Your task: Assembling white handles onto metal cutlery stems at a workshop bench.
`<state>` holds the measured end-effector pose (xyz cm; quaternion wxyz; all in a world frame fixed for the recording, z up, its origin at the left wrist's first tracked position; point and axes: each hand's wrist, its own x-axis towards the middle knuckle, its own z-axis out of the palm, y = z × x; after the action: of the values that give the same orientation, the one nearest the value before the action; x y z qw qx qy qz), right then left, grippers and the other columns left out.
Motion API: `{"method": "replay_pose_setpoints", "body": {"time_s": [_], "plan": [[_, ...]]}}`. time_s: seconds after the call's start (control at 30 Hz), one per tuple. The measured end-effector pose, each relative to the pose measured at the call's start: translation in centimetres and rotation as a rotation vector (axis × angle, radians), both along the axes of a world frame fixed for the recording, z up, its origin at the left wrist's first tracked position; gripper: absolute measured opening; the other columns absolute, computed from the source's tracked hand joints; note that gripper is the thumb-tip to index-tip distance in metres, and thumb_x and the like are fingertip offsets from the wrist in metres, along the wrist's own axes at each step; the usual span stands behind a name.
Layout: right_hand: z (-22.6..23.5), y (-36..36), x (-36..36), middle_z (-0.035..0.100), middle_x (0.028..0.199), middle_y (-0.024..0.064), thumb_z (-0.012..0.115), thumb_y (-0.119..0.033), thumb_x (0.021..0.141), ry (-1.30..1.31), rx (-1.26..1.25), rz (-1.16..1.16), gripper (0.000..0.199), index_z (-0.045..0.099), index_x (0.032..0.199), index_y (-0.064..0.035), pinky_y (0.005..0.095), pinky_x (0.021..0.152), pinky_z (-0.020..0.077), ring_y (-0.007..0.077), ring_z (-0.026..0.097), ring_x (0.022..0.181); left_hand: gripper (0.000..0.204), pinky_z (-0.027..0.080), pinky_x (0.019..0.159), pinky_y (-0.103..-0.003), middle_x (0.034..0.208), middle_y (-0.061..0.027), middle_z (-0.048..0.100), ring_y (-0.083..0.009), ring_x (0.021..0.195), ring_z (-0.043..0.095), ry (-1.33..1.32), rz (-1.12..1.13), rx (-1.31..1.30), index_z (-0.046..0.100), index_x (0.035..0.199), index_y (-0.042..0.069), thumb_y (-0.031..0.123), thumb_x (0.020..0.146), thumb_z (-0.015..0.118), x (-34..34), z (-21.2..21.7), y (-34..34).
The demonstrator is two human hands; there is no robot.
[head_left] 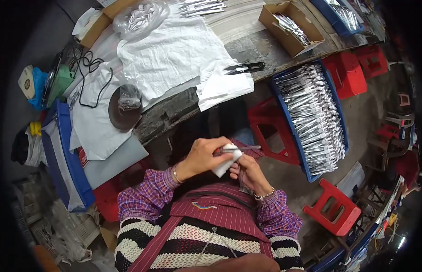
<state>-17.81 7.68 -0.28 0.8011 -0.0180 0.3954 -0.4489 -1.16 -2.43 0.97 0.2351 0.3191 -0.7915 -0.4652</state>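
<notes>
Close in front of my apron, my left hand (205, 156) is closed, with thumb and fingers pinching a small white pad (225, 164), foam or folded cloth. A slim, shiny strip (252, 147) runs across the pad's top and sticks out to the right; its exact kind is unclear. My right hand (248, 172) is closed too, its fingers curled against the pad's right side. Something thin and clear hangs below those fingers, too small to name. Both hands are together, off the table's near edge.
White cloths (174, 59) cover the worktable, with black thread snips (245, 68) on them. To the right, a blue crate (344, 131) holds many slim metallic pieces beside red stools (333, 208). A cardboard box (270, 16), brown round dish (116, 115) and another blue crate (82, 181) stand around.
</notes>
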Motion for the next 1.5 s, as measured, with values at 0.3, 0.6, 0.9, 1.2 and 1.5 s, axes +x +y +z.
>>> {"method": "replay_pose_setpoints", "body": {"time_s": [0.3,0.6,0.9,1.2,1.5], "plan": [[-0.2,0.2,-0.4,0.041,0.069,0.0007,0.044,-0.024,0.096,-0.166,0.146,0.079,0.019,0.050,0.097,-0.0059,0.0223,0.049,0.0343,0.0091,0.036,0.056,0.024,0.046,0.054,-0.025,0.072,-0.0071,0.063,-0.0149,0.058,0.060,0.038,-0.006,0.160,0.065,0.090,0.004,0.018,0.072,0.074,0.5,0.9,0.2],[1.1,0.0,-0.6,0.038,0.067,-0.0029,0.039,-0.026,0.098,-0.119,0.046,0.179,0.045,0.040,0.132,0.0037,0.0188,0.048,0.0332,0.0048,0.034,0.054,0.024,0.044,0.052,-0.025,0.066,-0.0063,0.060,-0.0105,0.055,0.055,-0.121,0.273,0.141,0.063,0.090,0.004,0.015,0.071,0.073,3.5,-0.1,-1.4],[1.2,-0.6,-0.8,0.042,0.068,-0.0025,0.042,-0.028,0.098,-0.019,-0.024,0.094,0.040,0.048,0.124,0.0029,0.0182,0.047,0.0354,0.0036,0.037,0.053,0.026,0.048,0.060,-0.024,0.082,-0.0018,0.062,-0.0099,0.070,0.058,-0.126,0.595,0.079,0.063,0.099,0.005,0.007,0.074,0.070,13.4,6.6,-1.5],[-0.5,-2.1,-3.6,0.055,0.078,0.0006,0.051,-0.014,0.094,0.292,-0.198,-0.173,0.033,0.050,0.124,0.0004,0.0183,0.059,0.0455,0.0050,0.050,0.063,0.041,0.045,0.067,-0.024,0.084,-0.0037,0.064,-0.0095,0.073,0.056,-0.701,1.434,-0.623,0.063,0.105,-0.002,0.033,0.084,0.069,43.5,13.8,-5.7],[0.2,-3.1,-11.6,0.056,0.081,0.0032,0.055,-0.009,0.091,0.612,-0.207,-0.440,0.027,0.054,0.115,0.0016,0.0259,0.067,0.0511,0.0101,0.056,0.069,0.063,0.043,0.068,-0.028,0.089,-0.0025,0.058,-0.0137,0.073,0.052,-0.721,1.550,-0.197,0.055,0.125,0.008,0.043,0.075,0.073,60.8,5.1,-4.7]]}}
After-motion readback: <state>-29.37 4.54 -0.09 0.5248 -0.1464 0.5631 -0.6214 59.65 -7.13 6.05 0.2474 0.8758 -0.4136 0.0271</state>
